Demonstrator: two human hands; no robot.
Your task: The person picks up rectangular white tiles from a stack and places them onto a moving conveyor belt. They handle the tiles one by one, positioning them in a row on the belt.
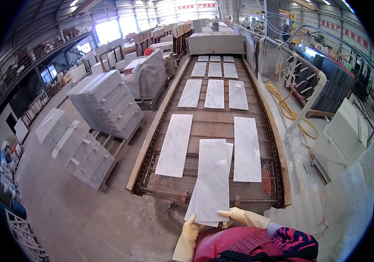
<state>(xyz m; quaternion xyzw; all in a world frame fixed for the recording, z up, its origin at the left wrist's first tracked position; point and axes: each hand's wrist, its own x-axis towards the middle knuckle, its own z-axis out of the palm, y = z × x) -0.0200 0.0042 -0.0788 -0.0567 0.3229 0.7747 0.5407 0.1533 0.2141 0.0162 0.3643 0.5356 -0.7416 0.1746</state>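
Upper slab (pixel 213 181) and lower slab (pixel 192 209) gripped at the near end of the conveyor (pixel 268 146)

The conveyor runs from the near middle to the far middle, its mesh belt passing beneath a pale machine (pixel 215 44) at the far end. On the left, two stacks of pale slabs lean on pallets: a near stack (pixel 75 148) and, just beyond, a taller stack (pixel 106 102). Farther left of the belt stands a wrapped load (pixel 145 81); on the far right, a rack of dark slabs (pixel 322 78).

White slabs lie flat on the belt in rows of three toward the machine. Nearer, a left slab (pixel 174 145) and a right slab (pixel 247 149) flank the held pair. The upper slab lies slightly askew across the lower slab, which shows along both sides; their near ends jut past the belt.

The gloved left hand (pixel 188 231) grasps the pair's near left corner. The gloved right hand (pixel 244 217) grasps the upper slab's near right corner, thumb on top; fingers underneath are hidden.
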